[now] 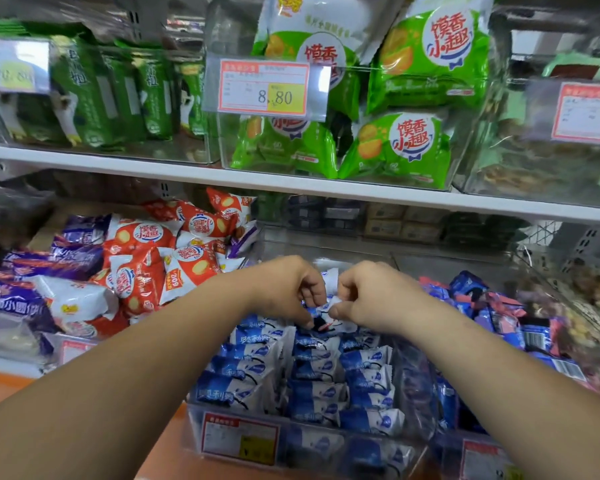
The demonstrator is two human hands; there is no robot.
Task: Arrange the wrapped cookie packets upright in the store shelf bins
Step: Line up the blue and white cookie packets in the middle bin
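left grip [286,287] and right grip [371,296] both pinch one blue packet [332,284]; set it upright just below them, snug against the row [312,370]

Blue-white cookie packets [312,379], upright rows, clear bin [291,441]

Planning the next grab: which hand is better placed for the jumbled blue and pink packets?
Probably right: the right hand is nearer the blue and pink packets; the left hand would have to cross over. Both currently pinch a white-and-blue packet.
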